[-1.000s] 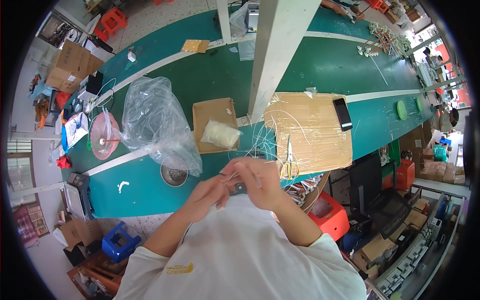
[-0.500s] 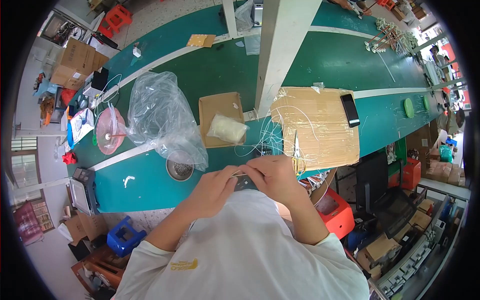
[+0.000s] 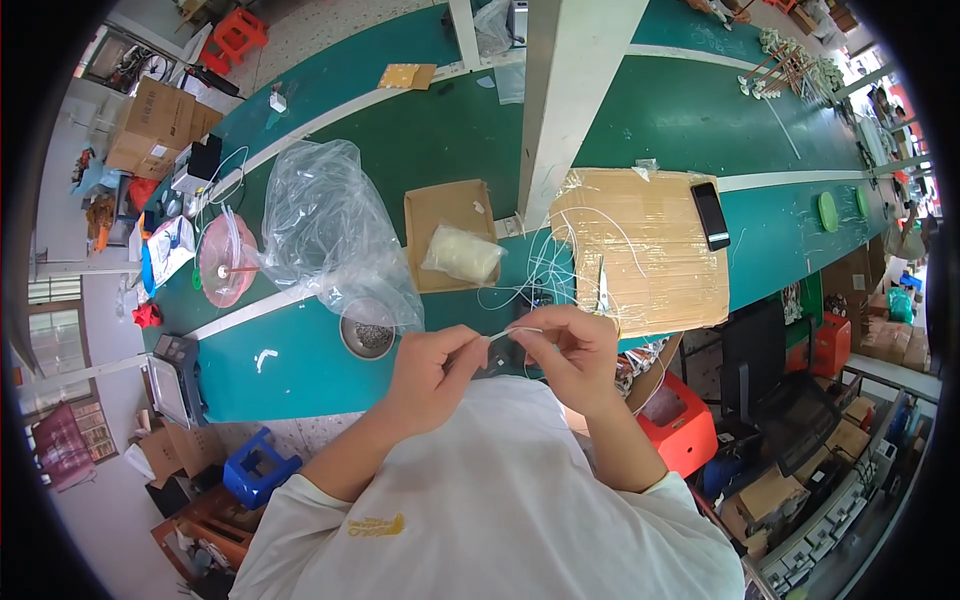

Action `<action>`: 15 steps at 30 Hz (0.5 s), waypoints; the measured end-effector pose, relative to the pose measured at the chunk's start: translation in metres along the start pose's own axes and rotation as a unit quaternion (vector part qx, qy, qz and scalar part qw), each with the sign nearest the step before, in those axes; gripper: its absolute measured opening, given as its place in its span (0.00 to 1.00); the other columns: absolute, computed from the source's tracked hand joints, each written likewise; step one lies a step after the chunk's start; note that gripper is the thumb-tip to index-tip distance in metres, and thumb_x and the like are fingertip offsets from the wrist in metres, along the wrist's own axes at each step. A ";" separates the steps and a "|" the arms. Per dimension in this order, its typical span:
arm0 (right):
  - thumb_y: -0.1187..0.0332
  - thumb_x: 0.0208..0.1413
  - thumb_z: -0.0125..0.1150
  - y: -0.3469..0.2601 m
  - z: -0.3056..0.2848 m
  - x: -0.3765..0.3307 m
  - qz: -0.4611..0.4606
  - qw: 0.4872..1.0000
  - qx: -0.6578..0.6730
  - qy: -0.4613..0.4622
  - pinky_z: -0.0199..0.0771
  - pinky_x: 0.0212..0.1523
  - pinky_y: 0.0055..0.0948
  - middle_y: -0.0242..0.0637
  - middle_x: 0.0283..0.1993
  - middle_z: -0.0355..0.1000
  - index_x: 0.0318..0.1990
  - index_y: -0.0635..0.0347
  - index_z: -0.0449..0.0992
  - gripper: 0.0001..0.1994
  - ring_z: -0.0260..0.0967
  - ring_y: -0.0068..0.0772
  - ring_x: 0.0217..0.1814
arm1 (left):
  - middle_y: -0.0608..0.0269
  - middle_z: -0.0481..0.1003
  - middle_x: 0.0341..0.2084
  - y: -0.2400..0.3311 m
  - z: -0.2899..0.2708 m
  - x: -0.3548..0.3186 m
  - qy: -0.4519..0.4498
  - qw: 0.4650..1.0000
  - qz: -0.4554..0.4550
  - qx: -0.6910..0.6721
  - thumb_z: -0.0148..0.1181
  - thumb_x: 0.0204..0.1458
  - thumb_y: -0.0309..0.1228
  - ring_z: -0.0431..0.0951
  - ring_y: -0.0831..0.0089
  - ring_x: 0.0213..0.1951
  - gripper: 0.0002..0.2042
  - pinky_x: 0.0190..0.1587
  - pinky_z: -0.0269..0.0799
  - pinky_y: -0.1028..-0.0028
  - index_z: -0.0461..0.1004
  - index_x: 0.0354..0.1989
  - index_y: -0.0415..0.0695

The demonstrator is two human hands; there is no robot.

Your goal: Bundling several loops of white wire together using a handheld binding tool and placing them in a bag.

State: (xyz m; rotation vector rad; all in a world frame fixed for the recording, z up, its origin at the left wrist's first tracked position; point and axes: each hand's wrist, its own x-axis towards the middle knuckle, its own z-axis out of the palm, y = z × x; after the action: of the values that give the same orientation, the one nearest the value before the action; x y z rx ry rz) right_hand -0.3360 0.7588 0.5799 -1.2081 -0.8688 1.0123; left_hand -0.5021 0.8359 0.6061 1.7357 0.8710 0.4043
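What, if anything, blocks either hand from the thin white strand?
Nothing visible does: the left hand and right hand both have the thin white strand at their fingertips.

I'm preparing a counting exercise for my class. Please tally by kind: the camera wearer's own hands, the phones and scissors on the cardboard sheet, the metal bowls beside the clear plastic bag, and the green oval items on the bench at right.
Hands: 2
Phone: 1
Scissors: 1
Metal bowl: 1
Green oval items: 2
Total: 7
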 end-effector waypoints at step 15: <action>0.82 0.42 0.65 -0.004 -0.001 -0.006 -0.090 0.989 -0.093 0.072 0.74 0.27 0.17 0.41 0.29 0.77 0.35 0.69 0.76 0.10 0.74 0.22 0.28 | 0.74 0.59 0.08 0.000 0.018 -0.008 -0.023 0.981 -0.088 -0.172 0.44 0.61 0.29 0.54 0.89 0.11 0.13 0.15 0.47 0.82 0.67 0.24 0.38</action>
State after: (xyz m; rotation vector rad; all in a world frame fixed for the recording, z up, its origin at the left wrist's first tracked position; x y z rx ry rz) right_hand -0.3367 0.7526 0.5837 -1.3161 -0.9558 0.7019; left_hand -0.4955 0.8176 0.6010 1.3343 0.8584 0.3706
